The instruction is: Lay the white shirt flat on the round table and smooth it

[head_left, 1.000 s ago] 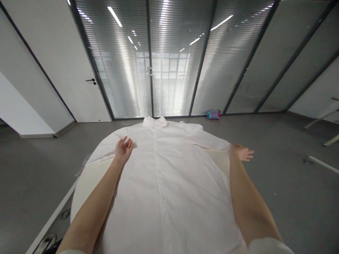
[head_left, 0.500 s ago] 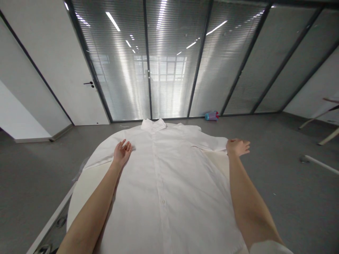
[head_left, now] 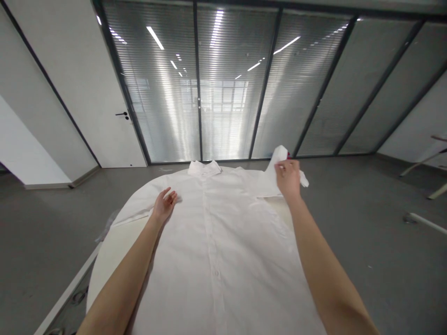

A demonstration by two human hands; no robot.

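A white button-up shirt (head_left: 188,242) lies front side up on a pale round-edged table (head_left: 111,251), its collar (head_left: 205,168) at the far end. At the right, my right hand (head_left: 289,179) grips the shirt's sleeve, and part of that sleeve (head_left: 275,163) is raised off the table with its end sticking out past my fingers. My left hand (head_left: 165,204) rests over the shirt's left chest near the other sleeve (head_left: 139,203), fingers apart and palm partly turned up, holding nothing.
Beyond the table stands a glass partition (head_left: 226,93) with blinds, and a white door (head_left: 115,135) at the left. Furniture legs (head_left: 415,163) and a white bar (head_left: 429,223) are on the grey floor to the right. A metal rail (head_left: 70,291) runs by the table's left side.
My right hand has moved left and inward from the sleeve's end, lifting the sleeve and bending it upward. My left hand stays almost where it was.
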